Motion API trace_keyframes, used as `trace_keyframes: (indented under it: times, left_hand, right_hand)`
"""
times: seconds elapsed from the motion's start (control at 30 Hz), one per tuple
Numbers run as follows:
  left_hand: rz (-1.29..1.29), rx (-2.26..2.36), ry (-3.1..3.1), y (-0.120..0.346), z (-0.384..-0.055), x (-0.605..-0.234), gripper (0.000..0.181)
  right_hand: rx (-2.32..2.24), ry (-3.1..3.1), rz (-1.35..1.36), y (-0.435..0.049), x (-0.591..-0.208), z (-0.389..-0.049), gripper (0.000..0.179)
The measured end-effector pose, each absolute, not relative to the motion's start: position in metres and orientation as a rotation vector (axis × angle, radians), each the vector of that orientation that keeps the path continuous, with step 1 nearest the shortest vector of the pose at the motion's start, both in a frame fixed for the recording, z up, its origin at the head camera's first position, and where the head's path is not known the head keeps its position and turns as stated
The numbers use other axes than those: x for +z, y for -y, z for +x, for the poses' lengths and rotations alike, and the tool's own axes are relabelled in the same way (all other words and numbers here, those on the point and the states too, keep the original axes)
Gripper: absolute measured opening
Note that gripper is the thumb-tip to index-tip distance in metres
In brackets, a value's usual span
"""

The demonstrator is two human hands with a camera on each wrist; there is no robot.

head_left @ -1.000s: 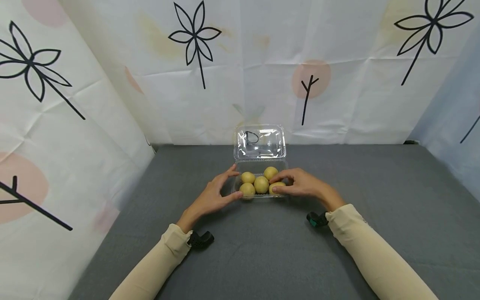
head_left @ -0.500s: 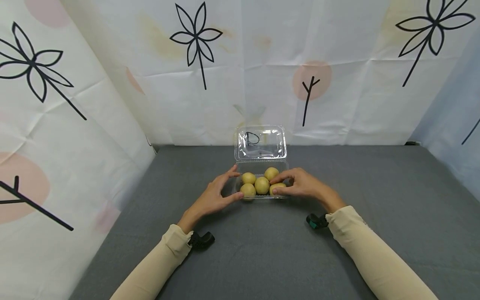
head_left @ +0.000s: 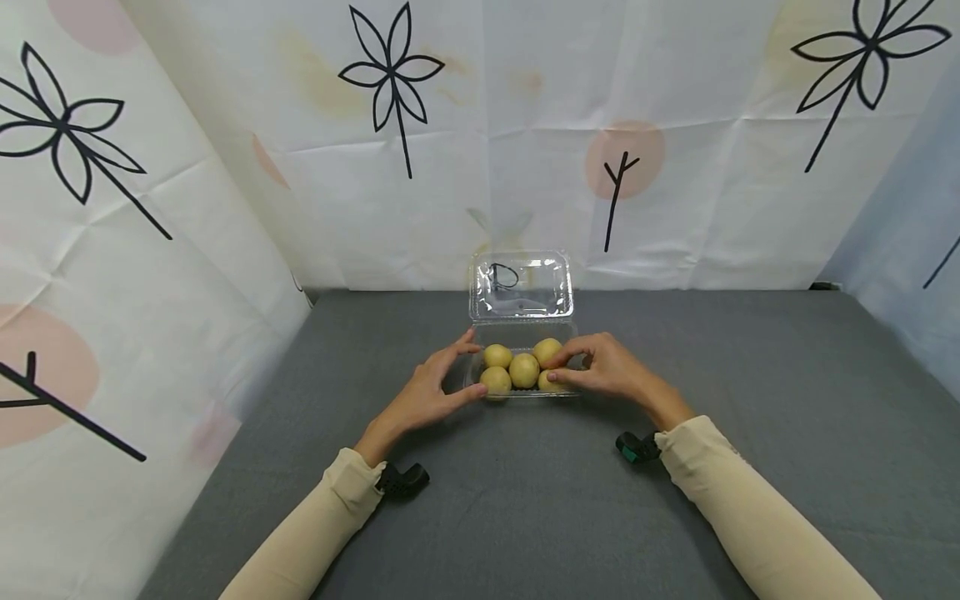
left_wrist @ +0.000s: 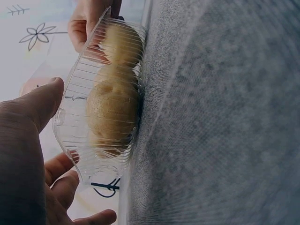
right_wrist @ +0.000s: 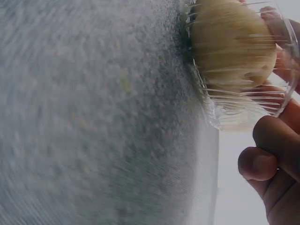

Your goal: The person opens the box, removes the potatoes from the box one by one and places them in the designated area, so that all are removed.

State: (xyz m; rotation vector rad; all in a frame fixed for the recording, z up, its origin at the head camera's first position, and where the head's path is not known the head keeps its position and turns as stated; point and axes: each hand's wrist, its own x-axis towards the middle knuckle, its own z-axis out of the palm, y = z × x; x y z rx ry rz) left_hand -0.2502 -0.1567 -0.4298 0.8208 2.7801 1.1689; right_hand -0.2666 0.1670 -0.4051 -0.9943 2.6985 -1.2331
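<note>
A clear plastic clamshell container [head_left: 468, 379] stands on the grey cloth, its lid [head_left: 521, 283] raised at the back. Several round yellow-brown potatoes [head_left: 523, 371] lie inside. My left hand [head_left: 423, 392] holds the container's left end, thumb near the front rim [left_wrist: 75, 79] and fingers at the far corner. My right hand [head_left: 607, 367] reaches over the right end, fingers curled at the back right potato [head_left: 547, 351]. Its thumb partly covers the front right potato [head_left: 550, 383]. In the right wrist view a potato [right_wrist: 232, 44] shows through the ribbed wall, hiding part of the fingers' contact.
Grey cloth [head_left: 510, 500] covers the table. White patterned fabric [head_left: 525, 192] hangs behind the container and along the left side. A black strap mount is on each wrist, below the cream sleeves [head_left: 735, 492].
The back right potato has shifted slightly right and toward me. My right hand's fingers have moved a little off the front right potato. My left hand keeps its hold.
</note>
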Motion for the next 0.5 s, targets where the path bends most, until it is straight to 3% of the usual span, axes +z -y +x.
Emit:
trace_keyframes:
  times: [0.27, 0.5]
  left_hand:
    - [0.817, 1.169, -2.778, 0.156, -0.250, -0.429, 0.065]
    - [0.819, 1.165, -2.779, 0.156, -0.250, -0.430, 0.064]
  right_hand:
    - [-1.022, -2.674, -1.009, -0.167, -0.396, -0.267, 0.031]
    - [-0.955, -2.597, -1.036, -0.167, -0.389, -0.269, 0.033]
